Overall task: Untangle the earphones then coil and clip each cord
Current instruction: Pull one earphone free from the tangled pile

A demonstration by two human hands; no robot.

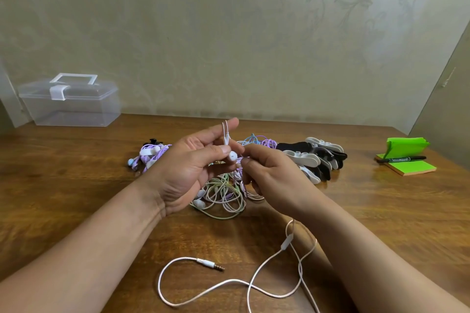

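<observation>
Head view, left to right. Clear plastic box (71,103) with its lid on stands at the far left of the desk (76,185), against the wall. Nearer centre lies a bundle of purple earphones (150,155), with a small black clip (155,141) at its far edge.

Left hand (188,170) is raised over the desk, palm turned inward. Its grip is narrow: the thumb presses a white earbud (232,156) against the fingers, and two thin stems run up along the index finger.

Below and between both hands sits the tangle of earphones (223,193), pale pink, green and white loops heaped on the desk, with a loose white bud at its left edge.

Right hand (274,178) is just beside the earbud, fingers curled in a tight grip on strands; which strands exactly cannot be told. White cord (229,282) drops from under the right wrist past an inline remote (287,241), loops across the near desk and ends in a plug (211,264) lying flat.

Behind the right hand are blue and purple cords (259,140). Right of them is a pile of white and black cord clips (315,157). Far right is a green notepad (412,168) with a black marker (401,159) on top.
</observation>
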